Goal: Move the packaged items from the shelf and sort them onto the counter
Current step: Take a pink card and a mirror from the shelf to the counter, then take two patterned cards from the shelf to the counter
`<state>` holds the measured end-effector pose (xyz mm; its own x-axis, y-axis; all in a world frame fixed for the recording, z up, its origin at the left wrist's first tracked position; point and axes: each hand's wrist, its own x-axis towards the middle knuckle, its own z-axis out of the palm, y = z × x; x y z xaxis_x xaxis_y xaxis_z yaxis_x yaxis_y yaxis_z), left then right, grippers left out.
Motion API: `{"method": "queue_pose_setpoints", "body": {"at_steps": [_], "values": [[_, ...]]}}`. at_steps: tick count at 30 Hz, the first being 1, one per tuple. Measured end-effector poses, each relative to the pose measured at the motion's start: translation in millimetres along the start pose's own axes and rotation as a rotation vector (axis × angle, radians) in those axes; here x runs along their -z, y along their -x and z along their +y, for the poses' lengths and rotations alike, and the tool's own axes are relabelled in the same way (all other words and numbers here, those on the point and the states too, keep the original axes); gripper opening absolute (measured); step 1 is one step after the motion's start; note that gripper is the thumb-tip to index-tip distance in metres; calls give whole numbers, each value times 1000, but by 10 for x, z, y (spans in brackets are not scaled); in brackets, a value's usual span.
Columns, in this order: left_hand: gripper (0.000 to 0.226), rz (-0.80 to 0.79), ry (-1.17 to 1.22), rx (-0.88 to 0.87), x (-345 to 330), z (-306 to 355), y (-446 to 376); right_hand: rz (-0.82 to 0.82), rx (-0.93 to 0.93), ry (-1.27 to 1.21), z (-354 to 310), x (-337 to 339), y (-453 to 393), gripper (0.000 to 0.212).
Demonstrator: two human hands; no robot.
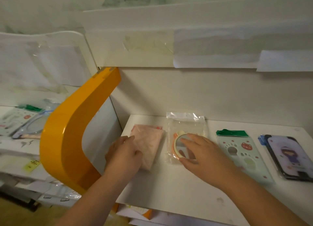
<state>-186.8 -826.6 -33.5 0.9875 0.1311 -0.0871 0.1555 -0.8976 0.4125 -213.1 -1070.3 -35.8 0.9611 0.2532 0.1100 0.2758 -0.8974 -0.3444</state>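
Resting on a white counter (177, 188), both hands touch packaged items. The left hand (124, 153) lies on a pink folded packet (149, 141), its fingers bent over the near edge. The right hand (201, 155) has its fingers spread flat on a round orange-rimmed mirror (180, 141) inside a clear bag. Further right lie a pale card with paw prints (242, 154) and a phone case (288, 156). More packages (25, 122) stay on the shelf behind an orange curved frame (71, 129).
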Motion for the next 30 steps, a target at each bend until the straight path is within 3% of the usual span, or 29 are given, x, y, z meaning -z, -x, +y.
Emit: {"method": "queue_pose_setpoints", "body": {"at_steps": [4, 8, 16, 22, 30], "values": [[44, -32, -37, -188, 136, 105, 120, 99, -11, -37, -100, 165, 53, 47], [47, 83, -102, -385, 347, 243, 314, 224, -21, -46, -205, 333, 121, 40], [45, 348, -51, -453, 984, 335, 712, 288, 10, -200, -638, 453, -16, 40], [39, 515, -17, -331, 1418, -405, 753, 294, 158, -249, -1355, 462, -231, 37], [47, 516, 48, -151, 1845, -1680, 727, 367, 375, -297, -2669, 340, -422, 32]]}}
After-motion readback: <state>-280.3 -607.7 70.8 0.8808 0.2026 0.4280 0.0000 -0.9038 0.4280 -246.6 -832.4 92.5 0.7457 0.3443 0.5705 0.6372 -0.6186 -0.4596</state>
